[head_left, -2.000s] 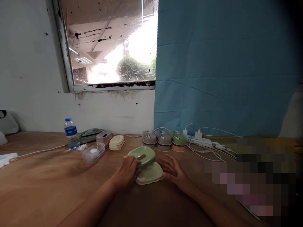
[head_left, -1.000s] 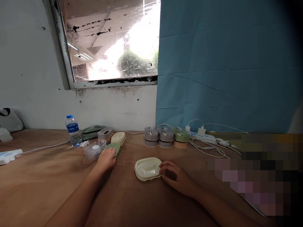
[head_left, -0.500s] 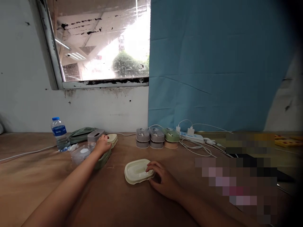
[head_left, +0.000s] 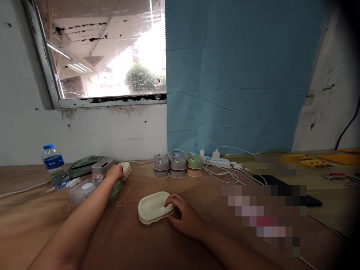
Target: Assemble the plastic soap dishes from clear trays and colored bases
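Observation:
A cream plastic lid (head_left: 153,210), oval with a recessed middle and a wavy lower edge, rests on the brown tabletop in front of me. My right hand (head_left: 181,214) pinches its right end between thumb and fingers. Farther off to the left, my left hand (head_left: 115,173) has its fingers curled at the near left edge of a small stack of similar cream lids (head_left: 127,170); its fingertips are partly hidden. Under and beside that wrist lies a green plastic piece (head_left: 114,193), half covered by my forearm. A clear round container (head_left: 84,187) stands left of my forearm.
A water bottle (head_left: 54,167), a green pouch (head_left: 86,165) and a grey box (head_left: 102,165) stand at the back left. Several two-tier cases (head_left: 177,165) line the wall. To the right are a power strip (head_left: 218,161) with loose cables and a black flat object (head_left: 287,189).
The view has turned slightly right, so everything sits farther left. The fingers of my left hand have curled in more at the cream stack. My right hand stays on its lid.

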The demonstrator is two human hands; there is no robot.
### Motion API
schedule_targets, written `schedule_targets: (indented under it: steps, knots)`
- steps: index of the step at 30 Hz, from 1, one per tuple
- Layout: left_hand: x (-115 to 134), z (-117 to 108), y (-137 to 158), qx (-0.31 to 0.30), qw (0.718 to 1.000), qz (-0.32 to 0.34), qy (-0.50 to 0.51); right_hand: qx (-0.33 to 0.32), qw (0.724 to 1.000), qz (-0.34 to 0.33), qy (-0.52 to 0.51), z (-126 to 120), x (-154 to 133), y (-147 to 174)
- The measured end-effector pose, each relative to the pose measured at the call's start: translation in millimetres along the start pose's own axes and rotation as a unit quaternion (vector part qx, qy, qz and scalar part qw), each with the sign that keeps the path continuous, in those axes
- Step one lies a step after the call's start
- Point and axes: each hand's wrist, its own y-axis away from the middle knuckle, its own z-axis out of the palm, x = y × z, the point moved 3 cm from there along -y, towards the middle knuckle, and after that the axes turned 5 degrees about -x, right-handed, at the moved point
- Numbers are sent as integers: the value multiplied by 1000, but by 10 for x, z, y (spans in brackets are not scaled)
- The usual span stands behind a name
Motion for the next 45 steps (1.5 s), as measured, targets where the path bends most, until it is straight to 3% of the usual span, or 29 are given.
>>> schedule_targets:
  steps: [9,15,19,21,23,25,27,34,38,45]
  knots:
    - [6,-42,50,-10,1000,17,-7,-5,1000,16,3,-5,-13,-7]
    - [271,-291,364,84,996,26,-6,-15,999,33,-2,25,50,15]
    - [699,-381,828,92,987,127,20,-12,998,66,-10,45,147,14]
    - [885,-354,1122,46,975,214,46,-8,997,70,-16,45,176,5]
    - [1010,-300,1416,-25,942,322,96,-10,998,64,-20,42,182,-6]
    - [1037,-248,1630,-66,923,361,115,-7,998,58,-21,32,173,-14]
    - [1009,-204,1735,-78,925,354,113,4,998,55,-19,16,157,-18]
    - [893,-197,1712,-36,937,312,154,59,997,50,-9,-27,171,-16]
    - [895,-308,1748,-16,919,363,155,86,995,50,-8,-42,205,-16]
    - [893,-426,1708,-46,898,413,142,111,989,82,-46,-19,260,-35]
